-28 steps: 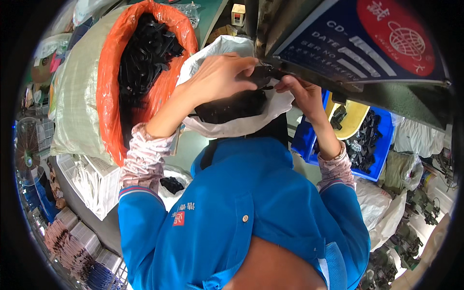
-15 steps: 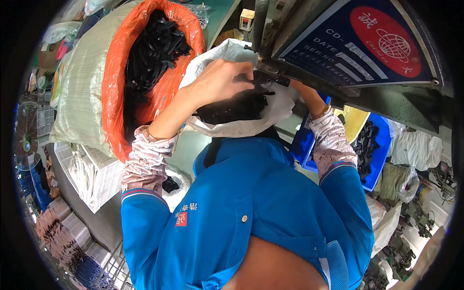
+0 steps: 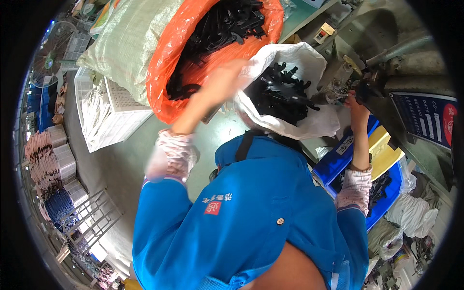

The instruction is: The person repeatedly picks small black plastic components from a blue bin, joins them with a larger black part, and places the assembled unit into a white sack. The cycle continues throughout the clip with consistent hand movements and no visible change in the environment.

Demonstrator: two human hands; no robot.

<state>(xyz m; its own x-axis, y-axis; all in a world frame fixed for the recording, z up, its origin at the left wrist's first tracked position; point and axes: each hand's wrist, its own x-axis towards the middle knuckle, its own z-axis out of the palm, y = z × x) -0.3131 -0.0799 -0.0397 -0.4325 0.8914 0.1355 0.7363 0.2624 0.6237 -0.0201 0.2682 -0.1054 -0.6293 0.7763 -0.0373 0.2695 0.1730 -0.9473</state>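
Note:
My left hand (image 3: pixel 227 79) is smeared by motion. It passes over the orange-lined sack (image 3: pixel 157 72), close to the rim of the white sack (image 3: pixel 316 55). Whether it holds anything is unclear. Black plastic parts (image 3: pixel 227 24) fill much of the orange-lined sack, and similar black parts (image 3: pixel 285 94) lie heaped in the white one. Over to the right, my right hand (image 3: pixel 356 108) reaches up to the metal fixture (image 3: pixel 338 84) of a machine. Its fingers are closed at the fixture's edge, on something too small to make out.
The grey machine body with a blue nameplate (image 3: pixel 425 121) stands at the right. Below it are a blue bin (image 3: pixel 396 186) and a yellow tray (image 3: pixel 384 150). White crates (image 3: pixel 118 123) stand on the floor at left, near a fan (image 3: pixel 50 53).
The view has shifted, bringing the machine fixture into sight. My left hand has left the white sack's mouth and swung left toward the orange-lined sack. My right hand now shows at the fixture.

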